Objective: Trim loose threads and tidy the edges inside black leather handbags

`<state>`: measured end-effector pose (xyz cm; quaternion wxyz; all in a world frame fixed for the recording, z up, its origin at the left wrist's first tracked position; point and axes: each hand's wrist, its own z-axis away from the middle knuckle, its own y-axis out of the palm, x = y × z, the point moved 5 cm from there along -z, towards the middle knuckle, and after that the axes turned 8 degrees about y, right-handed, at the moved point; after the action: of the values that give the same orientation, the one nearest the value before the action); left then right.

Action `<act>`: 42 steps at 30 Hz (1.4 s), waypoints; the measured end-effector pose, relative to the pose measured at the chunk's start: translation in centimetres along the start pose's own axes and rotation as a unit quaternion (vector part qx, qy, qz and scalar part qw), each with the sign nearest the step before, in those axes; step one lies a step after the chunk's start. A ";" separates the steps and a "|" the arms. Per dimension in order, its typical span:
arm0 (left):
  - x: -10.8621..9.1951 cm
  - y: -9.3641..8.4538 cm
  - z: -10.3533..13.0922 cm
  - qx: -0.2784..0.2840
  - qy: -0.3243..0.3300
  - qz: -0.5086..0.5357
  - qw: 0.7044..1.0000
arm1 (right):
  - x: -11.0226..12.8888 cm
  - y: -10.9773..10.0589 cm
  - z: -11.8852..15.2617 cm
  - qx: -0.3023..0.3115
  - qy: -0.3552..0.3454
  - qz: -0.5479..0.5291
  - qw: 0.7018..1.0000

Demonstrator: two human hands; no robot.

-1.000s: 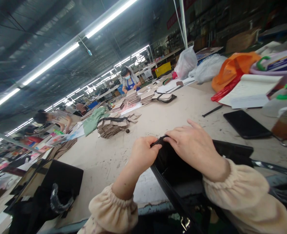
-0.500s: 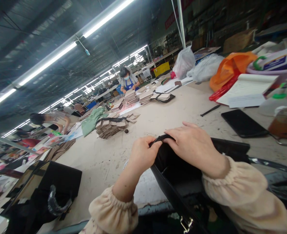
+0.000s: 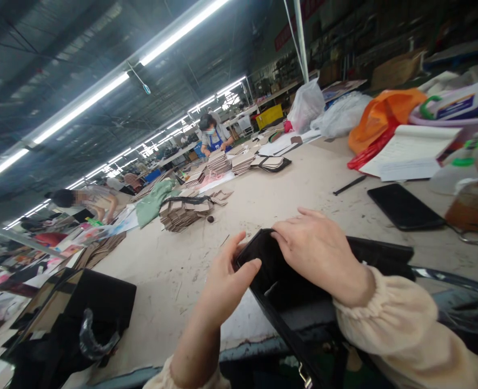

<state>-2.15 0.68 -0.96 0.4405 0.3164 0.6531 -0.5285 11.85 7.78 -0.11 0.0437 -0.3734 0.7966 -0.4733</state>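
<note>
A black handbag (image 3: pixel 380 253) with an open top lies tilted at the table's near edge, its dark inside facing up. My left hand (image 3: pixel 221 283) straddles the rim at its left corner, thumb over the inner side and fingers outside, with a gap between thumb and index finger. Closed over the upper rim is my right hand (image 3: pixel 318 248), its fingertips partly hidden inside the bag. A strap with a metal buckle (image 3: pixel 305 375) hangs below the left side. At the right a plastic-wrapped handle (image 3: pixel 453 276) curves away.
A black phone (image 3: pixel 405 206), a dark pen-like tool (image 3: pixel 349 185), a notepad (image 3: pixel 413 148) and a bottle of amber liquid (image 3: pixel 474 202) lie to the right. Stacked brown pieces (image 3: pixel 182 213) sit ahead. Another black bag (image 3: pixel 105 297) stands at left. Two co-workers bend over tables farther off.
My left hand has loosened its pinch and slid down and left along the rim, thumb and index parting. The bag's corner now shows flatter and more open. My right hand stays at the rim.
</note>
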 end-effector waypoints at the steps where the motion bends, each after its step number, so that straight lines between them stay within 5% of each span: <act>1: 0.2 0.0 0.8 -0.005 -0.018 0.035 0.999 | 0.1 0.0 0.0 0.000 0.000 0.001 1.000; 5: 1.5 -0.6 2.7 -0.048 -0.052 0.099 0.993 | 0.7 0.0 0.3 -0.004 -0.007 0.008 1.000; 11: 2.8 -1.8 2.6 -0.082 -0.042 0.136 0.986 | 1.8 -0.5 1.4 0.009 0.011 0.038 0.999; 20: 2.4 -2.6 2.5 -0.188 0.026 -0.056 0.980 | 2.8 -0.9 1.8 0.040 0.043 0.094 0.994; 27: 0.7 -4.0 1.9 -0.075 0.030 -0.389 0.917 | 3.6 -0.8 0.4 0.194 0.033 0.128 0.972; 36: -0.7 -4.3 2.5 -0.055 -0.013 -0.457 0.888 | 4.4 -1.6 -0.6 0.331 -0.035 0.087 0.939; 42: -1.6 -5.0 2.5 -0.047 -0.017 -0.457 0.888 | 5.2 -2.2 0.4 0.411 0.006 0.001 0.912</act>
<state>-5.25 -2.84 2.39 0.1752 -0.0474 0.7418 -0.6456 9.51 3.54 2.90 0.1889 -0.3194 0.5324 -0.7608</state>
